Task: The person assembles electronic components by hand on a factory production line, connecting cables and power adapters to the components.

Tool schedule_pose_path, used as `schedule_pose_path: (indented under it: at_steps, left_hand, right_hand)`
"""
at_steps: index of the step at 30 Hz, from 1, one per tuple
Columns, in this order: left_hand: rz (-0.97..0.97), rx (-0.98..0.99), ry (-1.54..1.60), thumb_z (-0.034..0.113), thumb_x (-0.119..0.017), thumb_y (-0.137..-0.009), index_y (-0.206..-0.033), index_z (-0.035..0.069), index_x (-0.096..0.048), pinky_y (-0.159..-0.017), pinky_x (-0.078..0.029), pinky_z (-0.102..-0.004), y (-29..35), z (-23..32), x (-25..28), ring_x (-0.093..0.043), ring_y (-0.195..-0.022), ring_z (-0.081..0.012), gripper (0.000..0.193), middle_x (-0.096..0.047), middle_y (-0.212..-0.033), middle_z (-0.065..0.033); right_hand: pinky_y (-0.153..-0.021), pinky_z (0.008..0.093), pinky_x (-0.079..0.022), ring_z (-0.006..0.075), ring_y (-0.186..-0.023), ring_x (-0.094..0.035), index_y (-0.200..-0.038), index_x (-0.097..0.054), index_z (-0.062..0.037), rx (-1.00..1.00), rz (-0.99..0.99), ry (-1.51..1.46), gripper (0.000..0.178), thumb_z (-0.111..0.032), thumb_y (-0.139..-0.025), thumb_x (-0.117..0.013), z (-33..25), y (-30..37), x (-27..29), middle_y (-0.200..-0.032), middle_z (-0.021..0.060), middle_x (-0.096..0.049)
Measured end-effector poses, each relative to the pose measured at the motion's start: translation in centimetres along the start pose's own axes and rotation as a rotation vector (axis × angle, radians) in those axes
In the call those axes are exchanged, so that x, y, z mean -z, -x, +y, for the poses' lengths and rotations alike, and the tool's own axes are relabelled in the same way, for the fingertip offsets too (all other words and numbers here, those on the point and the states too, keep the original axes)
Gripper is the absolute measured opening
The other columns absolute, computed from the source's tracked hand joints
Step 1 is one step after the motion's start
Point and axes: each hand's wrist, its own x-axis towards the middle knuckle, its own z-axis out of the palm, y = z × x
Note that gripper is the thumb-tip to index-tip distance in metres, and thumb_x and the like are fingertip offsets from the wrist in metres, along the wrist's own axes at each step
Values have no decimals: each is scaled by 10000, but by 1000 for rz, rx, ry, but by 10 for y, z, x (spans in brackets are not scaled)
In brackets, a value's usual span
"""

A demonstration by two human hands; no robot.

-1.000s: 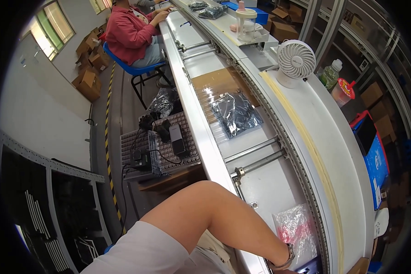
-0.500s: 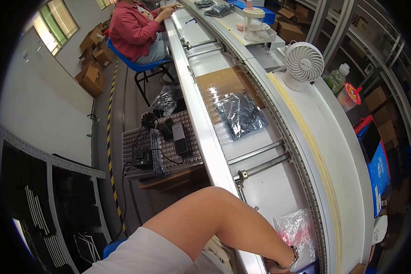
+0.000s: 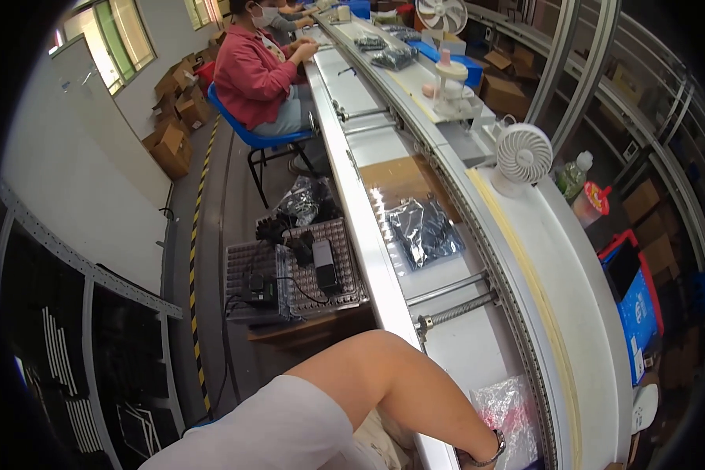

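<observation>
My left arm reaches across the near edge of the work line, with a dark-banded watch (image 3: 497, 448) at the wrist. Only the back part of my left hand (image 3: 475, 462) shows at the lower edge; its fingers are cut off, so whatever they touch is hidden. Right beside the wrist lies a crinkled clear plastic bag (image 3: 506, 411) with pink marks. My right hand is out of view. Farther along the line, black items in a shiny clear bag (image 3: 423, 235) lie on a clear ribbed tray over brown cardboard (image 3: 399, 178).
A chain rail (image 3: 517, 313) and a threaded rod (image 3: 462, 312) run along and across the line. On the right ledge stands a white fan (image 3: 523, 157). Trays with black devices (image 3: 325, 266) sit low at left. A co-worker in a red jacket (image 3: 251, 74) sits farther up.
The view has tilted up, so the line and fan sit lower in the picture and more of the far end shows. My left arm stays bent over the line near the clear bag.
</observation>
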Motion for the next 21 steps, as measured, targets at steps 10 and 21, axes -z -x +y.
schedule_pose_path:
  at_steps: [10,21]
  left_hand:
    - [566,1036,381,163,-512,-812,-692,76,-645,-472,-475,-356,26,-10,49,-571,-527,-245,200,-614,-622,-91]
    - [738,1732,1117,136,-555,-757,-720,-3,-613,-599,-477,-393,177,206,82,-570,-582,-272,155,-644,-703,-132]
  right_hand:
    - [-638,392,-474,392,-629,-568,-856,-648,42,176,509,498,224,-170,-813,-591,-24,40,3,-697,187,-613]
    - [-880,330,-435,266,-990,-559,-1122,-599,10,409,220,-368,404,-310,-913,-469,-92,-2,37,-1050,191,-594]
